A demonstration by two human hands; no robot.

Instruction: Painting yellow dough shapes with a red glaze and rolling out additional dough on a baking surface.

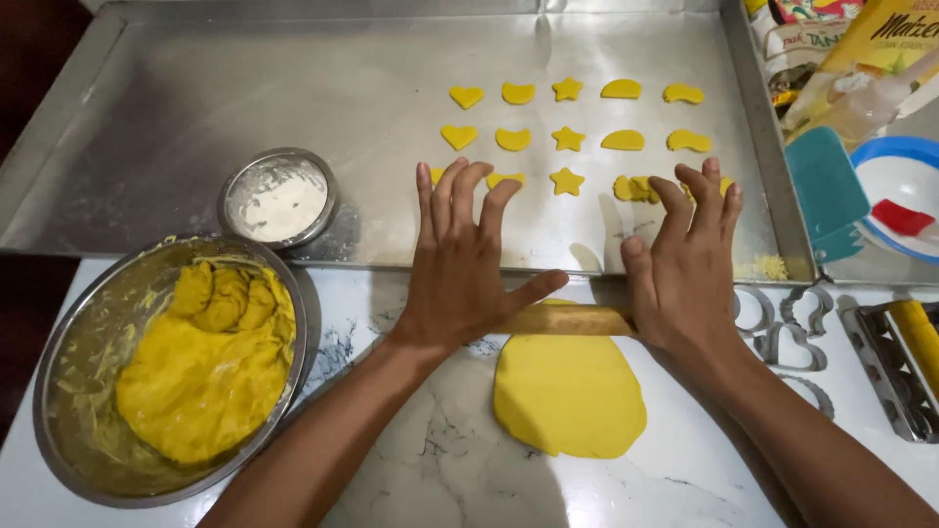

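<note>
On the marble counter just below the baking tray, the left hand (460, 264) lies flat and open, palm pressed down on one end of a wooden rolling pin (572, 320), fingers spread and pointing away over the tray's near edge, thumb stretched along the pin. The right hand (685, 269) does the same at the pin's other end, palm down, fingers loose and fanned, not curled around anything. Between the two palms the pin lies crosswise, resting on the far edge of a flattened sheet of yellow dough (569, 391), which spreads toward the person as a smooth rounded slab on the counter (430, 469). Beyond the fingertips, the large metal tray (245, 88) holds rows of cut dough shapes (567, 138): hearts, crescents, stars and rounded pieces, some partly hidden behind the fingers. A small round metal bowl of white flour (279, 198) sits on the tray's near left part. Left of the left forearm, well apart from the sheet, a big steel mixing bowl (68, 391) holds a lump of the same yellow dough (205, 372), smeared up its sides. Right of the right wrist, metal cookie cutters (787, 342) lie on the counter, a heart shape among them, and next to them a metal tool with a yellow roller. Farther back on the right are a teal scraper (827, 186), a blue-rimmed white bowl (905, 176) and some packets.
</note>
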